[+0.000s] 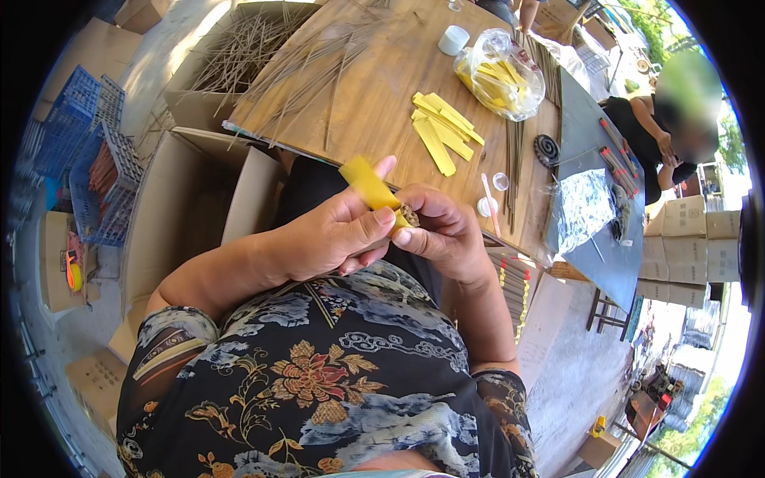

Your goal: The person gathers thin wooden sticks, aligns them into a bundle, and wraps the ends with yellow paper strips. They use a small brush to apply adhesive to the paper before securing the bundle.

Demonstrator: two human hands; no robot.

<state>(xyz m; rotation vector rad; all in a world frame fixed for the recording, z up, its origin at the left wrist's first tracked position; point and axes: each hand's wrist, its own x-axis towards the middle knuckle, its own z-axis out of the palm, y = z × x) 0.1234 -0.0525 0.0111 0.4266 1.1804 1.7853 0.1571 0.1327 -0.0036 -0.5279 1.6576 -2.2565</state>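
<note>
Both my hands are together in front of my chest at the table's near edge. A yellow paper strip (366,183) is pinched in my left hand (347,231), its upper end blurred and sticking up. The strip's lower part curves round a small bundle of thin brown sticks (409,215), of which only the speckled end shows. My right hand (441,229) grips this bundle between thumb and fingers. The rest of the bundle is hidden. Beyond my hands, more yellow strips (442,131) lie in a loose pile on the wooden table (382,88).
Loose brown sticks (311,64) lie at the table's far left, beside a box of sticks (247,48). A clear bag (502,76) holds yellow strips. An open cardboard box (191,183) stands left, near blue crates (107,191). A person (657,135) sits far right.
</note>
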